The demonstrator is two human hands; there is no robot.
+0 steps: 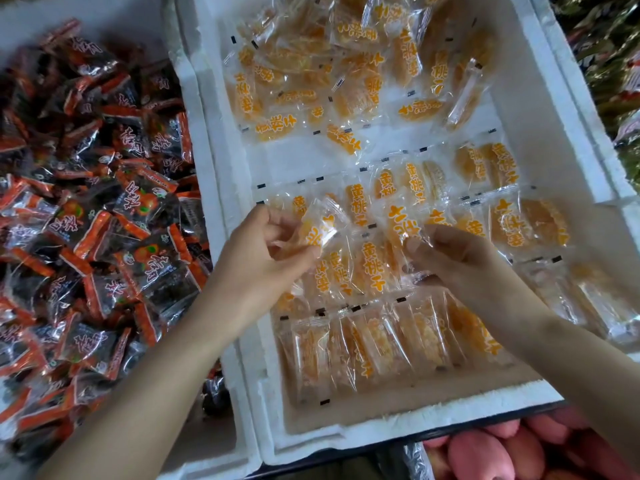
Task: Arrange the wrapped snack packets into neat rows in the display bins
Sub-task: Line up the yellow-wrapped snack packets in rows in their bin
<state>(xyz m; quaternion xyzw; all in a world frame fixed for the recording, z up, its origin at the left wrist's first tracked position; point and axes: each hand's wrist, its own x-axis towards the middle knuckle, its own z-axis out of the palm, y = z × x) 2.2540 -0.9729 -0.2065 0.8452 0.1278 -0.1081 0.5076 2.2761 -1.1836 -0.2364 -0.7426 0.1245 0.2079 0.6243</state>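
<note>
A white foam bin (388,426) holds clear packets of yellow dried peach with orange lettering. Several lie in rows (377,344) across the near half, and a loose heap (332,74) fills the far end. My left hand (263,258) pinches one clear packet (320,226) by its end above the middle rows. My right hand (457,258) grips another packet (403,225) beside it, just over the row.
Left of the foam bin, a second bin (207,452) is piled with red-and-black wrapped snacks (97,209). Pink rounded items (512,452) sit below the near edge. Dark green packets (609,46) show at the far right.
</note>
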